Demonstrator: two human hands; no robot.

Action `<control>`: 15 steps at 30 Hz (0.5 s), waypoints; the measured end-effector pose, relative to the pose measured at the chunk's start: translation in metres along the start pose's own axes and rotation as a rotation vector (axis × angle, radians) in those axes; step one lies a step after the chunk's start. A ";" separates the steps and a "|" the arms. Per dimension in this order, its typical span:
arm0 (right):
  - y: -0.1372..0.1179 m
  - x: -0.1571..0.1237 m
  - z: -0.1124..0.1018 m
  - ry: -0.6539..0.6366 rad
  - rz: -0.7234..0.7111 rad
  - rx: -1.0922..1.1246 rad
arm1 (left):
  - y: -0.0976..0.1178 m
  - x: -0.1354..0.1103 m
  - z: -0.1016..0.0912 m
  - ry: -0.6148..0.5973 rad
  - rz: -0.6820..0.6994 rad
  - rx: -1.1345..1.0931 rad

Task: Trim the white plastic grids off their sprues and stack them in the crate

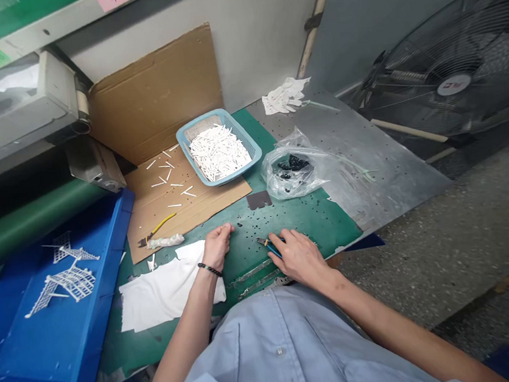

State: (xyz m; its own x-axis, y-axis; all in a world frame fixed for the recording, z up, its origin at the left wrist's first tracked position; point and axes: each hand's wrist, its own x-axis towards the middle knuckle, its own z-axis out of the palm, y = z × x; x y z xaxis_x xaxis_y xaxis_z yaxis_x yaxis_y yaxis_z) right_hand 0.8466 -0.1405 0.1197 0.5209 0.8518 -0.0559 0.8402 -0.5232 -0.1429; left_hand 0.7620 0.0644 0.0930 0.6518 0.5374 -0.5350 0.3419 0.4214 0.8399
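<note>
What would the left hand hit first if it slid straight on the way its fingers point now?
The left hand points up and right across the green work mat. The first solid thing in line looks like the dark notched plate lying on the mat, though depth is hard to judge here. Only small black crumbs seem to lie before it.

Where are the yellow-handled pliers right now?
In the head view, the yellow-handled pliers lie near the front edge of the cardboard sheet, just above a crumpled white wad, left of the person's left hand.

A caged pedestal fan, crumpled white gloves; blue plastic tray
</note>
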 end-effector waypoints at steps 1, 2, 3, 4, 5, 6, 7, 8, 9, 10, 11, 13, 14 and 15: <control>0.000 0.000 -0.001 0.003 0.005 0.002 | -0.001 0.004 0.004 0.065 0.074 0.169; 0.000 0.000 -0.001 0.006 0.007 0.006 | -0.003 0.007 0.008 0.118 0.142 0.326; -0.001 -0.001 -0.002 0.010 0.009 0.013 | -0.004 0.010 0.011 0.159 0.197 0.457; -0.001 -0.001 -0.002 0.015 0.011 0.020 | -0.006 0.012 0.015 0.186 0.237 0.555; -0.001 -0.001 -0.002 0.019 0.013 0.027 | -0.007 0.014 0.018 0.202 0.266 0.617; -0.001 -0.002 -0.002 0.022 0.015 0.033 | -0.008 0.015 0.021 0.214 0.290 0.650; -0.001 -0.002 -0.002 0.026 0.017 0.039 | -0.009 0.016 0.022 0.218 0.309 0.664; -0.001 -0.003 -0.002 0.031 0.022 0.043 | -0.010 0.017 0.024 0.214 0.319 0.667; -0.001 -0.003 -0.002 0.035 0.026 0.048 | -0.010 0.018 0.024 0.203 0.316 0.664; -0.001 -0.003 -0.002 0.040 0.029 0.054 | -0.010 0.019 0.024 0.190 0.300 0.649; -0.001 -0.004 -0.002 0.047 0.031 0.061 | -0.009 0.020 0.023 0.182 0.277 0.613; -0.001 -0.003 -0.002 0.063 0.029 0.081 | -0.006 0.020 0.021 0.147 0.203 0.447; -0.001 -0.003 -0.002 0.077 0.026 0.095 | -0.003 0.019 0.019 0.106 0.150 0.321; -0.001 -0.002 -0.002 0.094 0.021 0.110 | 0.000 0.017 0.017 0.048 0.093 0.183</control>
State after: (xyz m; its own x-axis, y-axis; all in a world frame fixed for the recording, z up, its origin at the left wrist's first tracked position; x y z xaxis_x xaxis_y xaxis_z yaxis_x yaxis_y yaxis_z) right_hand 0.8449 -0.1415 0.1224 0.5545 0.8315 0.0324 0.8099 -0.5304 -0.2505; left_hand 0.7847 0.0613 0.0853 0.6549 0.6041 -0.4541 0.4017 0.2306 0.8862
